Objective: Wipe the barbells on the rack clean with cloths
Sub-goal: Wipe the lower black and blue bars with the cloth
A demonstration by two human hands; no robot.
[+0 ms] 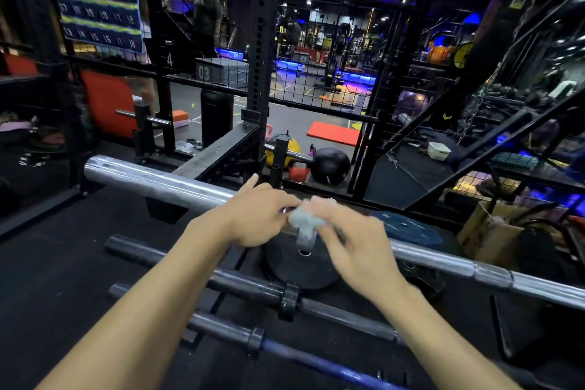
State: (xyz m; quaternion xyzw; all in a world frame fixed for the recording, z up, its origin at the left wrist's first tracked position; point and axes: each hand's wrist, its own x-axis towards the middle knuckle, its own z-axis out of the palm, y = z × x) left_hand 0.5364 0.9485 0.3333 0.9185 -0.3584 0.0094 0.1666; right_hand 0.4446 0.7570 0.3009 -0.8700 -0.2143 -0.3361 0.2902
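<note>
At two o'clock, a white tub [439, 151] sits, contents unclear. Both forearms reach forward; the left hand [256, 218] and right hand [351, 242] pinch a pale cloth [304, 222] on the silver barbell [152, 180] at centre.

A gym: silver barbell [152, 182] across the near rack, black weight plate [300, 266] on the floor, medicine ball [330, 165], kettlebell [297, 172], perforated rack upright [261, 41] beyond.
</note>
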